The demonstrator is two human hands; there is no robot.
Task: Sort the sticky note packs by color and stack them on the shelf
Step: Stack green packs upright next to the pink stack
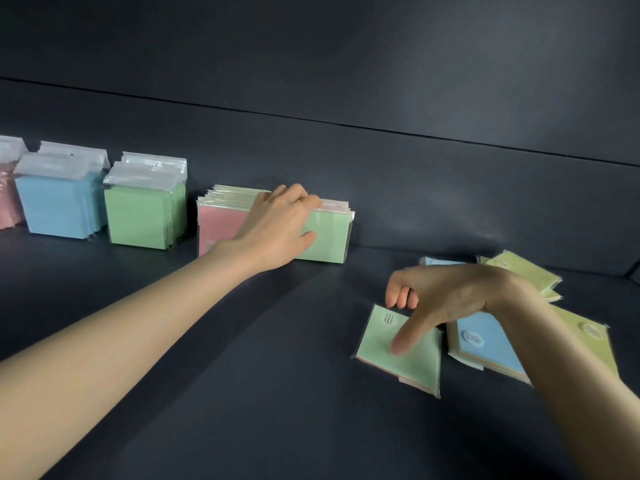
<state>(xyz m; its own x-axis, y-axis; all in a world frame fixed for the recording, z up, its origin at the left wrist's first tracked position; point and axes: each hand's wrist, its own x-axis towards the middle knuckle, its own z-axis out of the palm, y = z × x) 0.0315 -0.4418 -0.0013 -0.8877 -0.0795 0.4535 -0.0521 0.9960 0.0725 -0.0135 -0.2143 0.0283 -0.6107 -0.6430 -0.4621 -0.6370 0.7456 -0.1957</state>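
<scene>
The left hand (277, 230) grips the upright row of packs (218, 230) on the shelf (242, 341), fingers curled over its top. The right hand (446, 296) has its thumb on the flat green pack (412, 365), fingers loosely curled; I cannot tell whether it grips

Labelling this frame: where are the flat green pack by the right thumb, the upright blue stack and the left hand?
flat green pack (419, 365), head view, top face
upright blue stack (55, 206), head view, front face
left hand (277, 230), head view, back of hand
</scene>
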